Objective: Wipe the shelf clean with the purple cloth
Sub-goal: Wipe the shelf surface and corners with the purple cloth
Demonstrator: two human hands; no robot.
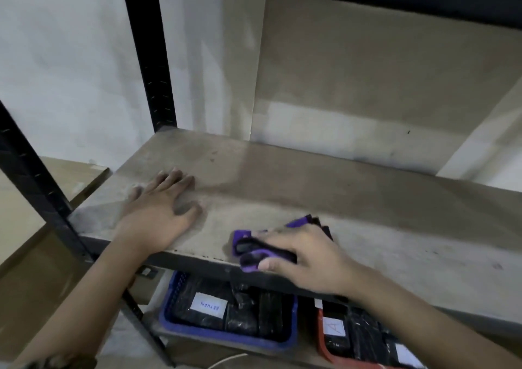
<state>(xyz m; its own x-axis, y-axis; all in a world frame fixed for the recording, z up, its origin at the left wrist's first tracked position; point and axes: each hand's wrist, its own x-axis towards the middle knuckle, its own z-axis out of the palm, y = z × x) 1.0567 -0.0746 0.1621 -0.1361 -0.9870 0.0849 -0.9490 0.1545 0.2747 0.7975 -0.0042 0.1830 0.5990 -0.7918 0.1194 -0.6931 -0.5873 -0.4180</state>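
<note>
1. The purple cloth (255,251) is gripped by the right hand (303,258), fingers curled round its bunched folds, at the near edge of the shelf (324,188), just right of centre.
2. The left hand (158,210) is laid flat on the shelf's near-left part, fingers straight and slightly spread, nothing held; it is judged to be bracing.
3. Risk: the cloth overhangs the near lip, so a pull toward the body could drag it off the edge and drop it toward the blue basket (169,320) below.
4. Risk: the cloth is bunched, so little of it is judged to be touching the board and dust streaks could be left; dust could also be swept onto the baskets underneath.
5. Risk: the patch under the left palm could be missed.
6. Hidden or unclear: the cloth's far part is covered by the right hand; the frame is motion-blurred; the shelf's right end and the red basket (320,340) are cut off; basket contents are dark and unidentifiable.
</note>
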